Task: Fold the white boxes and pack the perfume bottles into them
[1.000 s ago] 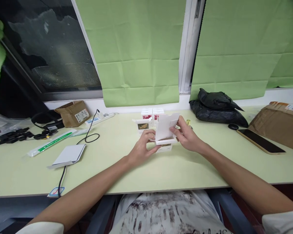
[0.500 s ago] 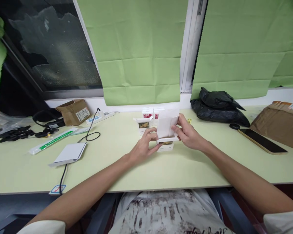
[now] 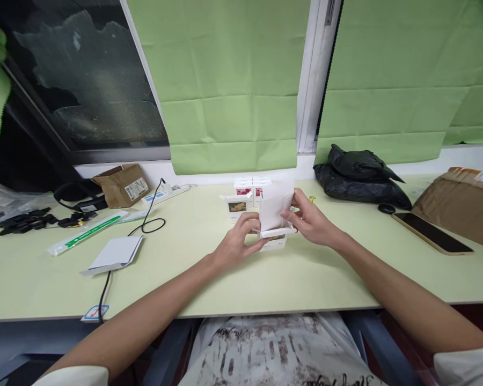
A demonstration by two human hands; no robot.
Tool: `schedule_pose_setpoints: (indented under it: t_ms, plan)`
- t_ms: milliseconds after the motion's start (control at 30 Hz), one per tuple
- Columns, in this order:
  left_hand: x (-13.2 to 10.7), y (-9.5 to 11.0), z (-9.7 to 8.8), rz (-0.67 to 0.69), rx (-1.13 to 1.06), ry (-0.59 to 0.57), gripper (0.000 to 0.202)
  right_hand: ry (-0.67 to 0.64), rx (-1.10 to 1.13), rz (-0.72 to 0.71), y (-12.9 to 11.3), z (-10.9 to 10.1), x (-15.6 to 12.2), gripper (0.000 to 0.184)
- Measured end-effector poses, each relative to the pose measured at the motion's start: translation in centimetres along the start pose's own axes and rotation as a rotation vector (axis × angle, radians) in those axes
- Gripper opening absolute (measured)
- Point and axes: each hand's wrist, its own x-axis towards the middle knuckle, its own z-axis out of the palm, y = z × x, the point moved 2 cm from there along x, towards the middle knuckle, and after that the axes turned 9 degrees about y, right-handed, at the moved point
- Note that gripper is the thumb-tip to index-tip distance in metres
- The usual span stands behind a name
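Observation:
Both my hands meet over the middle of the pale green desk. My left hand and my right hand pinch a small white carton by its two sides, its flap hanging open at the bottom. Just beneath it stands a small white box with a gold label. Behind it are several more small white boxes, some with red pictures, one with a gold picture.
A flat white carton lies left over a black cable. A brown box, a power strip and black parts sit far left. At right are a black bag, a phone and a brown parcel.
The white carton has been turned slightly and squared up between my fingers; both hands stayed in nearly the same place over the boxes.

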Motion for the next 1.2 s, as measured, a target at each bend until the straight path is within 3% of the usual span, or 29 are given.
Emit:
schedule_pose_setpoints:
  t_ms: [300,400,467,600,667,733,1000,1100,1200]
  plan:
    - [-0.9,-0.8,0.5,0.015,-0.067,0.076,0.058,-0.019,-0.171,-0.122,-0.4,0.0,0.4,0.017]
    - [-1.2,-0.7,0.6,-0.080,-0.070,0.054,0.068,-0.055,-0.158,-0.205,-0.6,-0.4,0.6,0.015]
    - [-1.3,-0.4,0.7,-0.201,-0.033,-0.036,0.072,-0.101,-0.176,-0.228,-0.6,-0.7,0.6,0.017]
    - [-1.5,-0.3,0.9,-0.338,0.058,-0.201,0.053,-0.164,-0.258,-0.178,-0.8,-1.2,0.2,0.016]
    - [-1.6,-0.5,0.9,-0.324,0.054,-0.203,0.048,-0.136,-0.286,-0.129,-1.0,-1.5,0.0,0.033]
    - [-1.5,-0.7,0.7,-0.301,0.047,-0.192,0.048,-0.116,-0.316,-0.123,-1.1,-1.7,-0.2,0.037]
    - [-0.4,0.1,-0.2,-0.160,0.024,-0.180,0.049,-0.190,-0.498,-0.457,-1.4,-1.0,-0.4,0.008]
    - [-0.5,-0.2,-0.3,-0.213,0.038,-0.184,0.050,-0.184,-0.583,-0.513,-1.3,-0.7,-0.5,0.010]
    - [-0.7,-0.7,-0.3,-0.253,0.031,-0.171,0.045,-0.158,-0.529,-0.489,-1.5,-0.8,-0.4,0.019]
